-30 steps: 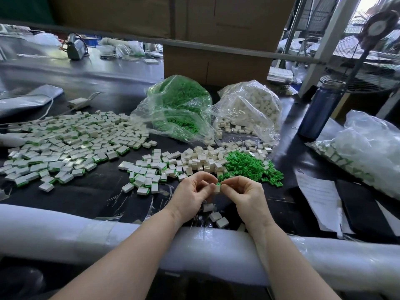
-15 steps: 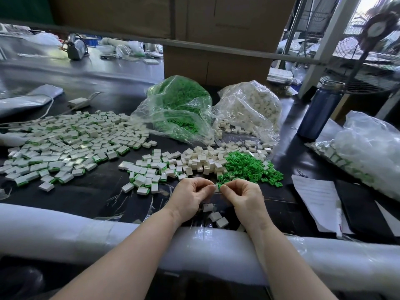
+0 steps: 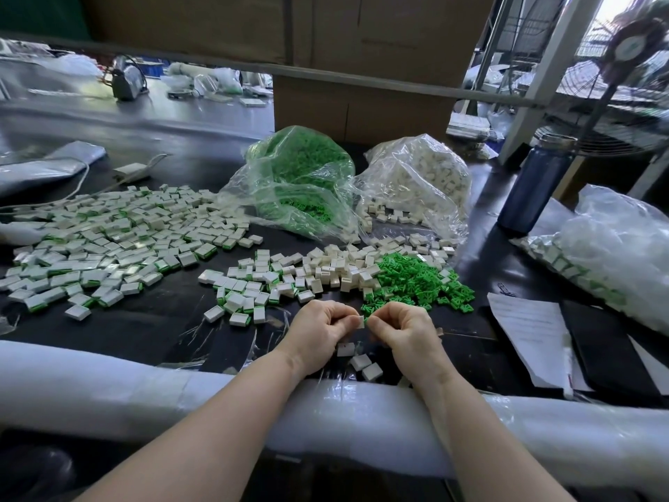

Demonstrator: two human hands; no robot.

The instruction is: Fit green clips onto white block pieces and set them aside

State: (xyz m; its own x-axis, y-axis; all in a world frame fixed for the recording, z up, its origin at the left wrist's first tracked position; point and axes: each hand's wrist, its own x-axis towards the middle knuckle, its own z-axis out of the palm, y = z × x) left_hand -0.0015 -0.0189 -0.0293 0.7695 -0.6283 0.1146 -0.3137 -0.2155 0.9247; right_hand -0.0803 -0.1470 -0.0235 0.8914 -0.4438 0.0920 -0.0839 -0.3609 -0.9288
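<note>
My left hand [image 3: 320,335] pinches a small white block piece [image 3: 361,320] at its fingertips. My right hand [image 3: 400,329] pinches a green clip [image 3: 366,320] right against that block; most of the clip is hidden by my fingers. Three loose white blocks [image 3: 360,361] lie on the black table just below my hands. A pile of green clips [image 3: 416,280] sits behind my right hand, and a pile of bare white blocks [image 3: 325,269] lies to its left. Finished blocks with green edges [image 3: 105,240] spread over the left of the table.
A clear bag of green clips [image 3: 297,179] and a bag of white blocks [image 3: 420,175] stand at the back. A dark blue bottle [image 3: 535,182], a bag of finished pieces [image 3: 608,255] and papers [image 3: 528,331] are on the right. A white padded rail [image 3: 108,382] runs along the near edge.
Both hands stay together at the same spot; the fingertips have shifted slightly, and the white block edge and a bit of green now show between them.
</note>
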